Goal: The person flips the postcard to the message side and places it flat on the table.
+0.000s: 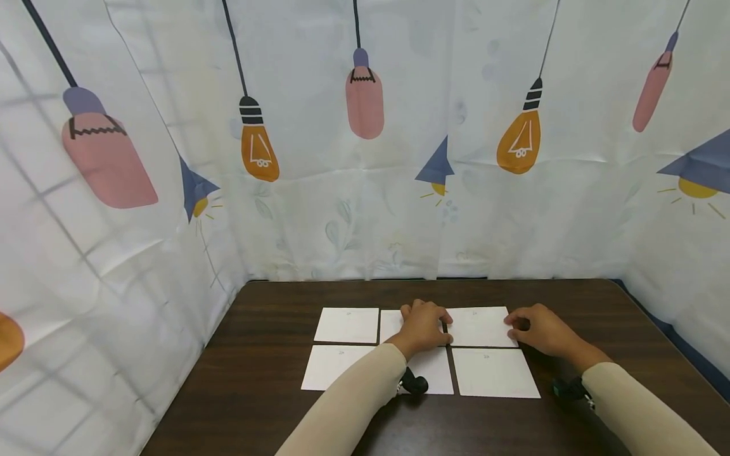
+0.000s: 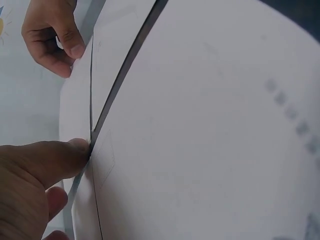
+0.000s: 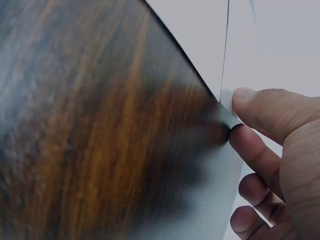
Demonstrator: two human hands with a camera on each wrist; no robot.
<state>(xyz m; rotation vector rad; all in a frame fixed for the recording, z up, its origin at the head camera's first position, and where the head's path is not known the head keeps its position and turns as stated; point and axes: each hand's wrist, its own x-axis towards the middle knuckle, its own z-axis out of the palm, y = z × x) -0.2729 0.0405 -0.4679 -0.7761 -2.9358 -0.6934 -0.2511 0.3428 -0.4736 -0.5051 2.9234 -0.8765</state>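
Note:
White paper sheets lie in two rows of three on the dark table. My left hand (image 1: pixel 422 329) reaches across the upper middle sheet (image 1: pixel 390 322), its thumb and fingertips spread along the left edge of the upper right sheet (image 1: pixel 476 326). In the left wrist view, the left thumb (image 2: pixel 60 156) is laid straight at the seam where sheets meet. At the opposite edge of that upper right sheet, my right hand (image 1: pixel 544 329) pinches the paper between thumb and index finger. The right wrist view shows the right thumb (image 3: pixel 260 107) over the sheet's corner, other fingers curled below.
In front lies the lower right sheet (image 1: pixel 495 373), separated from the upper one by a narrow dark gap. Two more sheets, upper left (image 1: pixel 346 325) and lower left (image 1: pixel 333 366), sit at left. A lamp-patterned curtain (image 1: pixel 371 209) hangs behind the table (image 1: pixel 239 392).

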